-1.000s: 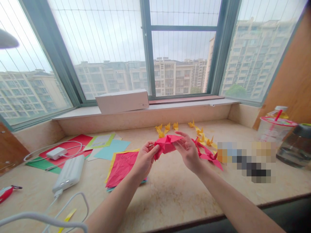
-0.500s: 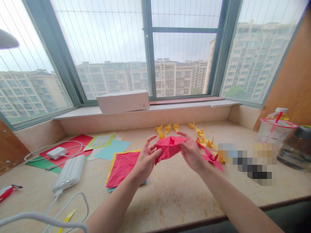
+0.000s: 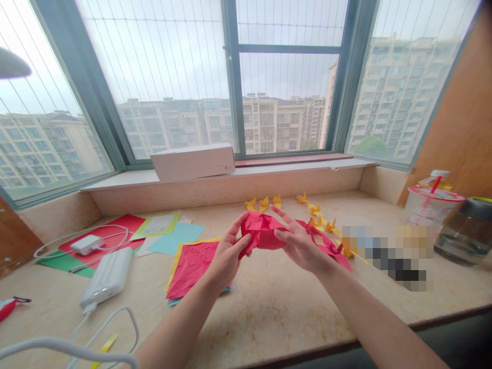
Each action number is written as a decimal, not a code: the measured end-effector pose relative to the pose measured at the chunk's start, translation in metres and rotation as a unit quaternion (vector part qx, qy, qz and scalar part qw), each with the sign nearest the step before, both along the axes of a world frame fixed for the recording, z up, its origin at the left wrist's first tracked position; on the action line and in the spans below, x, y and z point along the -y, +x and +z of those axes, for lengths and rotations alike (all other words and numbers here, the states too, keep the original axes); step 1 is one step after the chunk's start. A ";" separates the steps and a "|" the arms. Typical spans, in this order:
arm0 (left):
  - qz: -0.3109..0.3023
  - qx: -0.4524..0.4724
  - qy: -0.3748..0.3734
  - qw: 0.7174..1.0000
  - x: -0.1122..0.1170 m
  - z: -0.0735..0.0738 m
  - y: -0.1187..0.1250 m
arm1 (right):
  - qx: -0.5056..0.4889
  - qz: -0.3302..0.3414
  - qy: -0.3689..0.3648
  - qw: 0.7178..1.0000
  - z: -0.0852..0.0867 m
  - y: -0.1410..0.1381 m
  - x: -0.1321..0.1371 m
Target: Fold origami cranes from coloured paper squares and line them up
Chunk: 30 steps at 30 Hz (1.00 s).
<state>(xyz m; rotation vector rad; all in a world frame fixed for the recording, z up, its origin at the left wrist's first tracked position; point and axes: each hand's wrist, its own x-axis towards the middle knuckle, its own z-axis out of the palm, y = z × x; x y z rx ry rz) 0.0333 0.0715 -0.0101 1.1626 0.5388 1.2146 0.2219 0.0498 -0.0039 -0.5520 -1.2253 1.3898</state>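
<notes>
A creased sheet of red origami paper (image 3: 265, 229) is held up above the counter between both hands. My left hand (image 3: 231, 247) pinches its left edge between thumb and fingers. On the opposite edge, my right hand (image 3: 302, 243) grips with the thumb in front and fingers partly behind. Folds run across the sheet, and its middle bulges. Below and left of it lies a stack of red paper (image 3: 194, 266) with yellow and blue edges showing. Folded red paper cranes (image 3: 332, 247) rest beyond my right hand, partly covered by it. Several yellow paper cranes (image 3: 277, 200) stand behind the hands.
At left lie a white power bank (image 3: 105, 279), a charger (image 3: 87, 244) with cables, and coloured sheets (image 3: 179, 238). A white box (image 3: 194, 163) sits on the sill. On the right stand a lidded cup (image 3: 430, 207) and a dark jar (image 3: 467, 233); a blurred patch hides something nearby.
The red paper has tilted and bent, its left end dropping and its middle creases facing me more. My right hand has shifted its grip lower, and its fingers have spread somewhat.
</notes>
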 end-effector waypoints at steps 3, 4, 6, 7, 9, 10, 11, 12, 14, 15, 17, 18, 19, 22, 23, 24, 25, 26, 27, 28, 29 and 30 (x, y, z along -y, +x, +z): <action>-0.008 -0.007 -0.005 1.000 -0.001 0.000 -0.001 | 0.006 0.003 0.006 1.000 0.000 -0.001 0.000; -0.013 -0.009 -0.005 1.000 -0.001 0.000 -0.002 | 0.001 -0.002 0.008 1.000 0.000 -0.001 -0.001; -0.024 -0.017 -0.004 1.000 0.000 0.001 -0.002 | -0.009 -0.022 0.010 1.000 -0.001 -0.002 -0.004; -0.030 -0.023 -0.004 0.999 0.001 0.001 -0.003 | -0.012 -0.037 0.011 0.999 -0.002 -0.002 -0.005; -0.046 -0.035 -0.001 0.998 0.003 0.002 -0.003 | -0.015 -0.067 0.012 0.998 -0.002 -0.002 -0.007; -0.055 -0.042 0.001 0.998 0.004 0.002 -0.003 | -0.018 -0.079 0.013 0.997 -0.002 -0.002 -0.008; -0.063 -0.049 0.002 0.997 0.006 0.002 -0.004 | -0.022 -0.087 0.013 0.996 -0.002 -0.002 -0.008; -0.073 -0.058 0.002 0.996 0.007 0.002 -0.004 | -0.027 -0.091 0.012 0.995 -0.002 -0.001 -0.009; -0.093 -0.077 -0.003 0.993 0.009 0.002 -0.004 | -0.039 -0.094 0.004 0.995 -0.002 0.000 -0.009; -0.103 -0.085 -0.005 0.991 0.011 0.001 -0.004 | -0.046 -0.094 -0.001 0.995 -0.002 0.000 -0.009; -0.115 -0.090 -0.004 0.989 0.012 0.001 -0.003 | -0.059 -0.092 -0.013 0.994 -0.002 0.001 -0.010; -0.116 -0.090 -0.001 0.989 0.012 0.001 -0.003 | -0.063 -0.091 -0.017 0.994 -0.001 0.002 -0.009; -0.114 -0.089 0.002 0.989 0.012 0.000 -0.003 | -0.064 -0.088 -0.017 0.994 -0.001 0.002 -0.009; -0.092 -0.097 0.011 0.991 0.011 0.000 -0.002 | -0.042 -0.066 -0.007 0.997 0.001 0.001 -0.007; -0.084 -0.104 0.016 0.991 0.010 -0.001 -0.003 | -0.030 -0.056 -0.006 0.998 0.001 0.001 -0.007; -0.076 -0.112 0.022 0.991 0.010 -0.001 -0.003 | -0.020 -0.049 -0.007 0.999 0.001 0.001 -0.008; -0.070 -0.118 0.028 0.990 0.009 0.000 -0.003 | -0.013 -0.048 -0.011 0.999 0.000 0.001 -0.009; -0.065 -0.122 0.033 0.990 0.009 0.000 -0.003 | -0.011 -0.056 -0.014 0.998 -0.002 0.001 -0.011; -0.062 -0.125 0.039 0.989 0.010 0.000 -0.003 | -0.013 -0.074 -0.018 0.997 -0.004 0.001 -0.013; -0.060 -0.126 0.044 0.989 0.010 0.001 -0.003 | -0.019 -0.100 -0.021 0.995 -0.006 0.001 -0.016; -0.057 -0.127 0.050 0.989 0.010 0.001 -0.002 | -0.026 -0.132 -0.024 0.991 -0.009 0.002 -0.020; -0.055 -0.130 0.055 0.989 0.011 0.001 -0.001 | -0.032 -0.164 -0.029 0.985 -0.012 0.002 -0.022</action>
